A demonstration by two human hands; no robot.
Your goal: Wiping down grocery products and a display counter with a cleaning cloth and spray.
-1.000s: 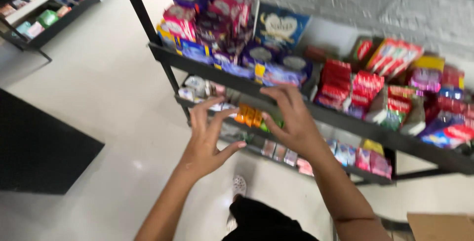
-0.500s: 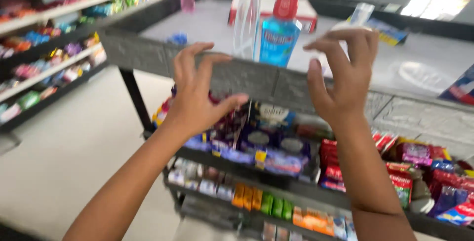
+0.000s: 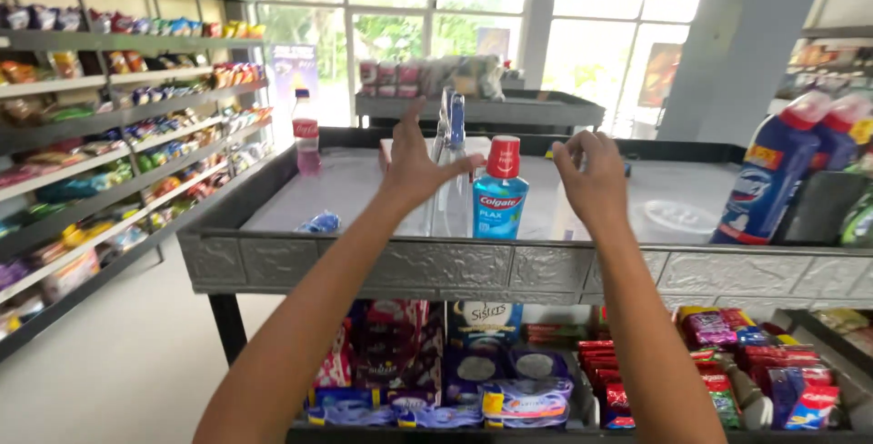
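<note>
Both hands up: left hand [image 3: 414,167] spread open beside the clear bottle [image 3: 448,180], right hand [image 3: 591,176] loosely open, empty. Blue mouthwash bottle [image 3: 499,194] stands between them; I judge a careless sweep topples it.

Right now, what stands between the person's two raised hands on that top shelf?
In the head view, a blue mouthwash bottle with a red cap stands between the left hand and the right hand, with a clear bottle just beside it, nearer the left hand.

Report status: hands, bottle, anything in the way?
Left hand open, right hand open, both raised over top shelf. Blue mouthwash bottle upright between them, untouched. Clear bottle close beside it.
</note>
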